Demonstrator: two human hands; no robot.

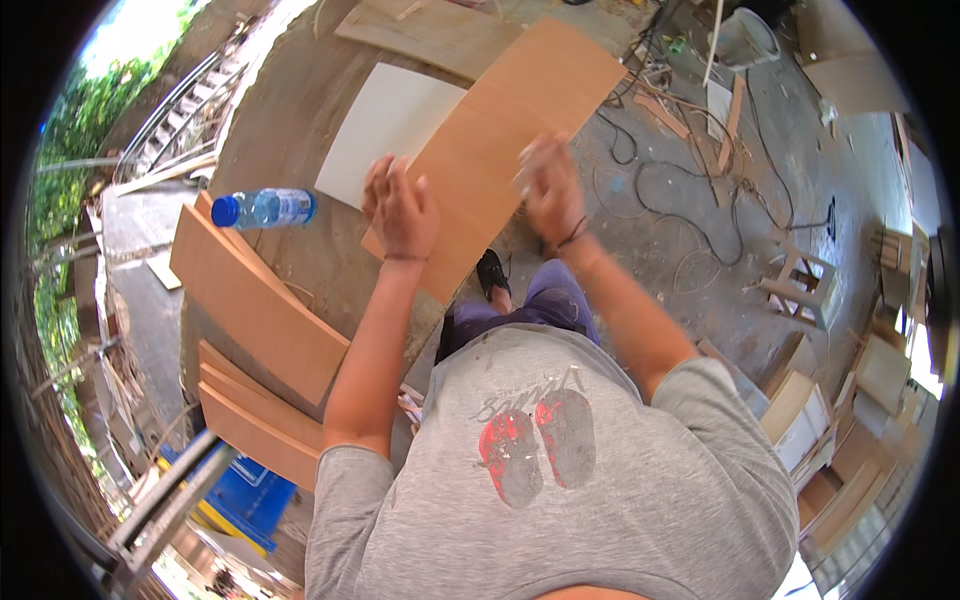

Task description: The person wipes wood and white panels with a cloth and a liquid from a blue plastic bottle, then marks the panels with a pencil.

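Observation:
A long wood-coloured board [500, 125] lies slantwise in front of me, running from near my waist to the far right. At its left edge is my left hand [402, 212], its fingers a little bent and apart, with nothing seen in its grasp. Over the board's right edge is my right hand [553, 190]. Motion smears its fingers, so I cannot make out whether they touch or grip the board. A white panel [385, 125] reaches out from under the board's left side, beyond my left hand.
A water bottle with a blue cap [262, 208] lies left of my left hand. More wood-coloured boards [262, 300] are stacked at the left, above a blue bin [250, 495]. Cables [690, 225] and wood scraps [662, 115] litter the floor at the right, near a small stool [800, 285].

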